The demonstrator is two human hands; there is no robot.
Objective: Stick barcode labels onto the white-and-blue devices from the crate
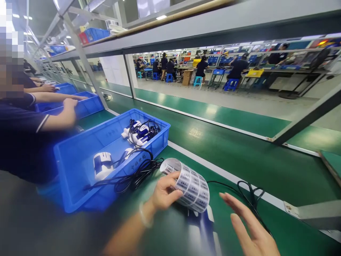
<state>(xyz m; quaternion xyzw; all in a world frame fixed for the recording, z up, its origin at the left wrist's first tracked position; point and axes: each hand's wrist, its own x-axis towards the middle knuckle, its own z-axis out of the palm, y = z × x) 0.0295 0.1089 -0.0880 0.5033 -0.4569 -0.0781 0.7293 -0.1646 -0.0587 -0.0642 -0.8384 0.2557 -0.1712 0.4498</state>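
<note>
White label roll, rows of black barcodes, curled into loose tube. L hand grips its left end, fingers wrapped; roll sits above green belt. R hand spread flat, empty, just right of roll. Blue bin at left: white/blue devices + black cables.

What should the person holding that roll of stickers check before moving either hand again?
1. Label roll gripped by the left hand: ok.
2. Right hand free: ok, open and holding nothing.
3. Black cable in reach: ok, it lies on the green belt beside that hand.
4. Blue bin tidy: not ok, a cable bundle spills over its wall.
5. Label print readable: cannot tell, too small.
6. Co-worker's hand clear: ok, it is at the next bin.
</note>
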